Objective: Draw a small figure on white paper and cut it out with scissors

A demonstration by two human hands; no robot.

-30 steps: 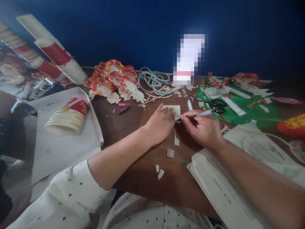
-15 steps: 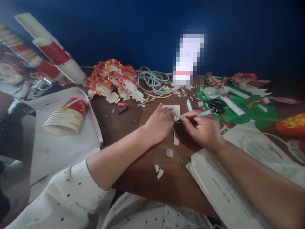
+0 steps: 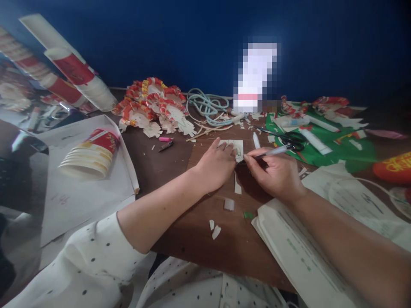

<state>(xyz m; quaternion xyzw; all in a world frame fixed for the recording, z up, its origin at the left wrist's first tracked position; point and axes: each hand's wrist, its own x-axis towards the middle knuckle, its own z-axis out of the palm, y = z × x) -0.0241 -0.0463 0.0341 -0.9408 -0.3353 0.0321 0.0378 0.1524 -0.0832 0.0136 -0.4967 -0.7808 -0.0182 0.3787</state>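
Under the spread fingers of my left hand lies a small piece of white paper, pressed flat on the brown table. Dark drawn lines show on its right part; my fingers cover the rest. My right hand pinches a pen with a clear barrel and dark end. The pen's tip is hidden by my fingers, close to the paper's lower right edge. A narrow paper strip rests just below my left fingertips. Beyond my right hand lies a white tube-like stick.
Black-handled scissors lie on green sheet material at right. Red-and-white paper crafts and a pale blue cord are at the back. Paper cups lie on a white box at left. Stacked paper bags sit under my right forearm.
Both hands hold nearly the same places. The pen in my right hand has shifted and tilted very slightly. The whole view has moved a little.
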